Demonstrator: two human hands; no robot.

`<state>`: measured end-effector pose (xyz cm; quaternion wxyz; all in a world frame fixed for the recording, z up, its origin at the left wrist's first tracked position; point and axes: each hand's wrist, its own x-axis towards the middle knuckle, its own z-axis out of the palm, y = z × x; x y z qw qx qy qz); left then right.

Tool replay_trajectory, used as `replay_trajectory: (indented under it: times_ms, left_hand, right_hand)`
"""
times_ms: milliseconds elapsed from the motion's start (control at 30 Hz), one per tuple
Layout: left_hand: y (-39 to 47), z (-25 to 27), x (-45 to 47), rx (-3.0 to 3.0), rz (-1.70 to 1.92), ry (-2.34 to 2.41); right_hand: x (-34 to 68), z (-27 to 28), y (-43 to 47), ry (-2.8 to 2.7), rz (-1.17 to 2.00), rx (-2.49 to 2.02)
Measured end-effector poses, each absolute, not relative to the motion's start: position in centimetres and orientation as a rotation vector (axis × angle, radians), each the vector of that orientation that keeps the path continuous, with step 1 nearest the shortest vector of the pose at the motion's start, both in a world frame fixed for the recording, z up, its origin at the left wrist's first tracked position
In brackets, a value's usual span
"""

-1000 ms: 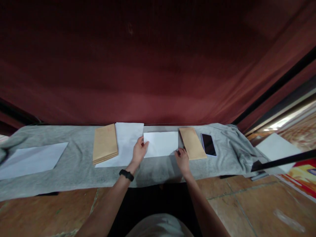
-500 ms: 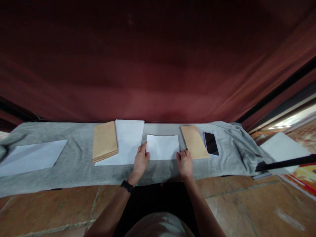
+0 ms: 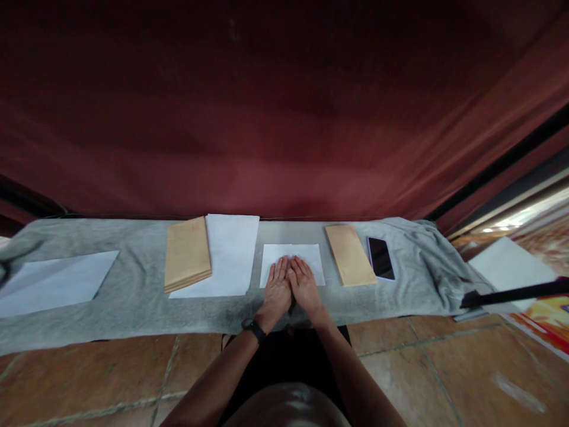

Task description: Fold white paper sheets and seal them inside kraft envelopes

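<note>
A small white sheet of paper (image 3: 269, 254) lies flat on the grey cloth in front of me, its lower middle covered by my hands. My left hand (image 3: 278, 286) rests palm down on it, fingers stretched out and pointing away from me. Beside it, my right hand (image 3: 304, 284) also presses flat on the paper, fingers extended, the two hands nearly touching. To the left lie larger white sheets (image 3: 233, 255), with a stack of brown envelopes (image 3: 187, 252) partly over them. One brown envelope (image 3: 351, 255) lies to the right of the paper.
A phone (image 3: 380, 259) lies right of the single envelope. Another white sheet (image 3: 57, 281) is at the far left of the grey cloth (image 3: 137, 320). A dark red curtain (image 3: 284, 148) hangs behind. A black bar (image 3: 511, 295) juts in at the right.
Both hands have moved from the paper's left and right edges to its middle and now lie flat on it. The envelopes and phone have stayed put.
</note>
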<state>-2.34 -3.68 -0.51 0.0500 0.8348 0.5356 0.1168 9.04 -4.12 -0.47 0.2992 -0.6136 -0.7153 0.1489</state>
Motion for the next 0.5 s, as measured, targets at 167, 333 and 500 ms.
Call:
replay_trajectory:
  times_ms: [167, 333, 500]
  left_hand:
    - [-2.9, -0.8, -2.7, 2.542, 0.304, 1.666]
    - [-2.6, -0.9, -3.0, 2.518, 0.363, 1.725]
    - [-2.9, -0.7, -2.9, 2.515, 0.387, 1.752]
  right_hand:
    - [9.2, -0.6, -3.3, -2.036, 0.290, -1.720]
    - [10.0, -0.2, -1.9, -2.137, 0.228, -1.744]
    - [10.4, -0.2, -0.2, -2.133, 0.198, -1.756]
